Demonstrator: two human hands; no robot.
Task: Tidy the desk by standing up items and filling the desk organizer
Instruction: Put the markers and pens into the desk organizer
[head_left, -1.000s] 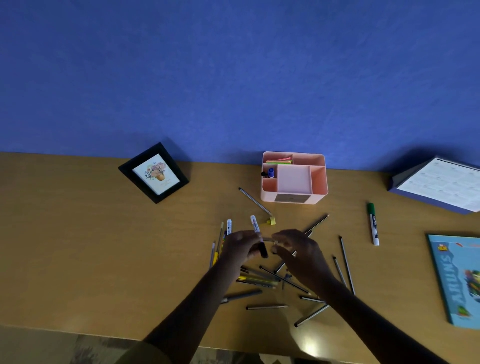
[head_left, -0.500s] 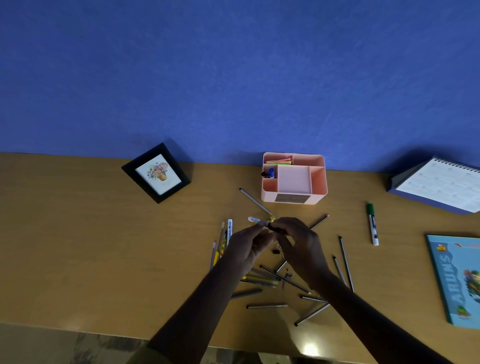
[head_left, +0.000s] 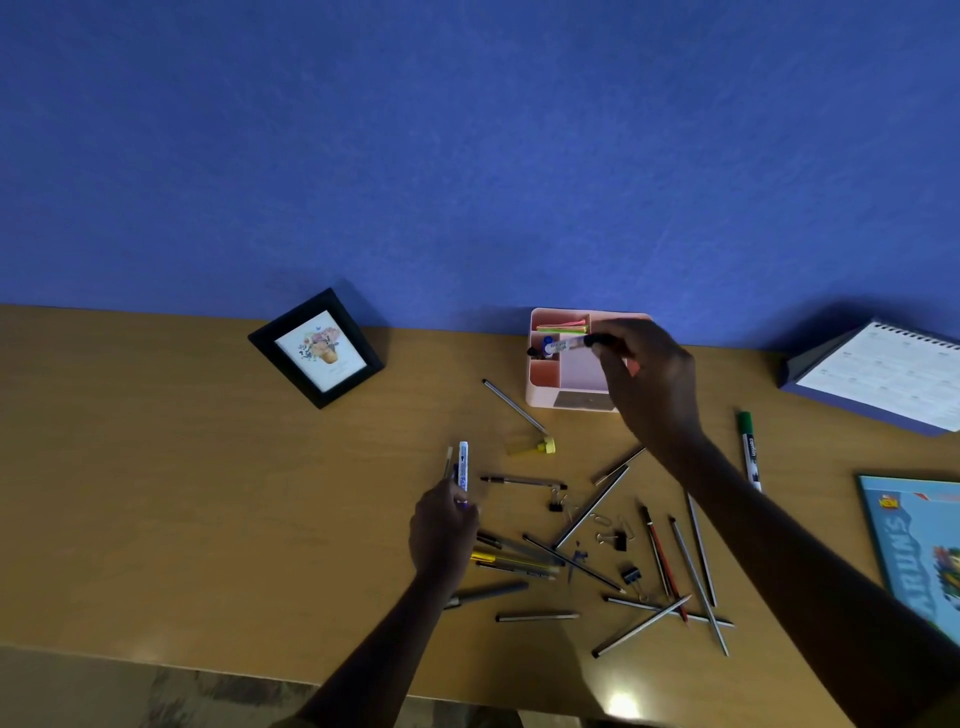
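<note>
The desk organizer (head_left: 540, 387) is a pale pink box with several compartments, and it stands at the back of the desk (head_left: 156, 493), close to the blue wall. Flat pink, green and yellow strips lie in its rear left compartment, and a blue-capped item stands in the one just in front of that. Your right hand (head_left: 649, 379) is over the organizer, and its thumb and fingertips pinch the black end of a white marker (head_left: 563, 344). The marker lies nearly level above the left compartments, with its other end pointing left towards the blue-capped item. I cannot tell whether the marker touches the rim. Your left hand (head_left: 441, 530) is low on the desk, well apart from the organizer. Its fingertips close on the near end of a blue-and-white marker (head_left: 463, 462), which lies flat at the left edge of the scattered pencils (head_left: 696, 582).
</note>
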